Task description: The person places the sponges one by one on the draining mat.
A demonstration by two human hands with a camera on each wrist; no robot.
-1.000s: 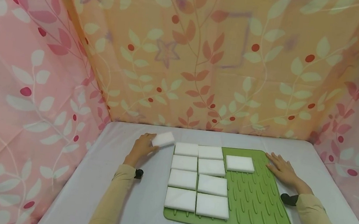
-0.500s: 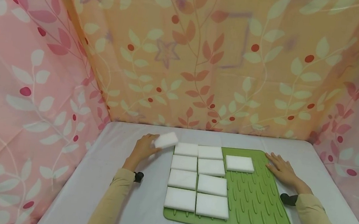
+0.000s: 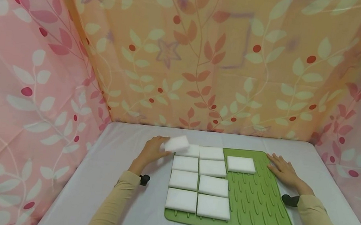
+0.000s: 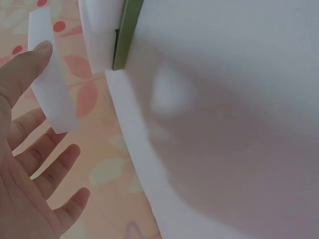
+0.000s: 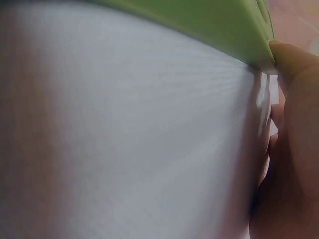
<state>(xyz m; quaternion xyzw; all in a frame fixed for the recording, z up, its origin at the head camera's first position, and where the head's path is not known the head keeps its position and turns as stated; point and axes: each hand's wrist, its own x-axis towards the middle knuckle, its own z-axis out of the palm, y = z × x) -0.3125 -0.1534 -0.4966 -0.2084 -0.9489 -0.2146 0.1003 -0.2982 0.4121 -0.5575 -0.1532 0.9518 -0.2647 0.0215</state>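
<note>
Left grip: I see the left hand (image 3: 152,152) holding a white sponge block (image 3: 177,143) at its fingertips. In the left wrist view the thumb lies on one face of the block (image 4: 50,79), and the other fingers look fairly straight behind it.
Held block, place: lifted off the surface, tilted, over the far left corner of the green mat (image 3: 256,208), partly covering the far left sponge lying there.
Held block, look: plain white, rectangular, slab-shaped, with soft matte faces.
Laid blocks: I count eight white sponges (image 3: 199,182) in two columns of four on the mat's left half, edges nearly touching. A ninth sponge (image 3: 241,164) lies alone further right, near the far edge.
Mat: green, ribbed with short raised ridges, with a tab on its near edge.
Right grip: the right hand (image 3: 283,170) lies flat with straight fingers at the mat's far right edge, holding nothing. In the right wrist view a fingertip touches the mat's rim (image 5: 219,30).
Surface: white cloth-covered surface (image 3: 115,202).
Room: fabric walls (image 3: 207,56) printed with leaves and berries, pink at the sides, orange behind.
</note>
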